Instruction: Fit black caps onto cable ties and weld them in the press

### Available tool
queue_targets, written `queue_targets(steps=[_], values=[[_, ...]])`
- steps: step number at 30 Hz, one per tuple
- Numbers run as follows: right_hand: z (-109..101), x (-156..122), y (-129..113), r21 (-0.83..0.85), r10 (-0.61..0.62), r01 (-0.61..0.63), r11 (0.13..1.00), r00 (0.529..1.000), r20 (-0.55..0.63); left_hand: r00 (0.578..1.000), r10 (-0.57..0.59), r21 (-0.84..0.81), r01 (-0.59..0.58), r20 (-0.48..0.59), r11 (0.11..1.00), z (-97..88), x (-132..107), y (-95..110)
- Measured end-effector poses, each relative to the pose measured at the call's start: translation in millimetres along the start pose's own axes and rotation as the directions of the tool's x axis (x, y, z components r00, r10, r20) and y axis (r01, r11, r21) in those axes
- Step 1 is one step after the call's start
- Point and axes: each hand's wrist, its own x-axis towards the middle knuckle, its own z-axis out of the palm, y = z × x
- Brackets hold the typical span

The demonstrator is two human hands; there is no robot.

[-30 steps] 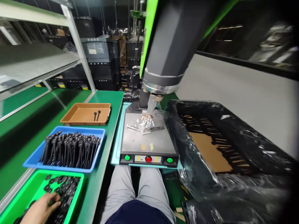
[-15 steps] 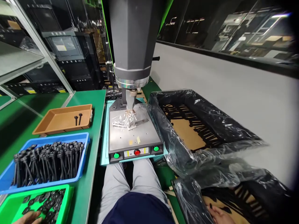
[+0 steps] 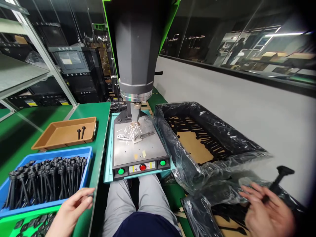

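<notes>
My right hand point(image 3: 268, 210) grips a black plastic stem with a wide flat head point(image 3: 280, 176), raised above the lower plastic-lined bin at the right. The stem tilts, its head pointing up and right. My left hand point(image 3: 72, 210) is over the green tray's point(image 3: 44, 210) right end and the bench edge, thumb and fingers pinched together. A small dark part point(image 3: 91, 195) shows at its fingertips, mostly hidden. Small black parts point(image 3: 36, 225) lie in the green tray. Ahead stands a press point(image 3: 135, 112) with its metal plate point(image 3: 135, 154).
A blue tray point(image 3: 90, 154) holds many black stems; a brown tray point(image 3: 61, 143) holds two. Plastic-lined black bins stand at right, the upper one point(image 3: 222, 128) and the lower one point(image 3: 197, 210), with stems on cardboard. Green buttons point(image 3: 120, 171) flank a red one point(image 3: 143, 167).
My left hand has risen out of the green tray and moved right, fingers pinched. My right hand has lifted a black stem up from the lower right bin. The view has shifted slightly.
</notes>
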Motion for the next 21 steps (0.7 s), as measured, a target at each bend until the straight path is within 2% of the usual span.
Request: queue_targets(steps=[2,3,4,5,6,7,9,12,14,17,21], values=[[29.6,-14.5,-15.8,0.034,-0.129,0.124,0.992,0.973,0.192,0.997,0.051,-0.069,-0.047,0.057,0.997,18.5,11.8,4.7],[44.9,-24.5,-20.6,0.03,-0.137,0.134,0.991,0.954,0.266,0.992,0.079,-0.109,-0.068,0.096,0.992,27.0,17.3,6.6],[60.1,-36.1,-23.4,0.037,-0.101,0.093,0.995,0.923,0.372,0.986,0.102,-0.152,-0.081,0.136,0.985,35.2,22.2,9.0],[74.9,-48.9,-24.5,0.054,-0.037,0.012,0.998,0.872,0.489,0.978,0.121,-0.195,-0.086,0.172,0.977,42.9,26.4,12.3],[89.0,-62.8,-24.2,0.076,0.017,-0.077,0.994,0.806,0.592,0.97,0.135,-0.237,-0.085,0.201,0.968,50.0,29.9,16.4],[102.2,-77.2,-23.2,0.088,0.055,-0.162,0.983,0.713,0.699,0.965,0.144,-0.275,-0.081,0.219,0.958,56.5,32.7,21.4],[124.7,-106.1,-20.4,0.106,0.08,-0.302,0.947,0.545,0.834,0.962,0.154,-0.348,-0.068,0.227,0.935,66.9,36.7,32.3],[146.3,-143.5,-17.9,0.044,0.083,-0.405,0.913,0.289,0.954,0.958,0.185,-0.466,-0.065,0.217,0.882,76.1,41.2,45.0],[153.4,-161.0,-17.9,0.003,0.082,-0.435,0.901,0.177,0.981,0.951,0.224,-0.519,-0.084,0.212,0.85,79.6,44.6,47.7],[158.1,-175.8,-19.2,-0.018,0.076,-0.475,0.88,0.103,0.992,0.948,0.277,-0.527,-0.157,0.156,0.835,85.1,49.9,44.7],[161.4,-182.8,-21.6,-0.014,0.051,-0.466,0.884,0.066,0.996,0.939,0.344,-0.452,-0.316,-0.021,0.834,96.4,54.6,37.7]])
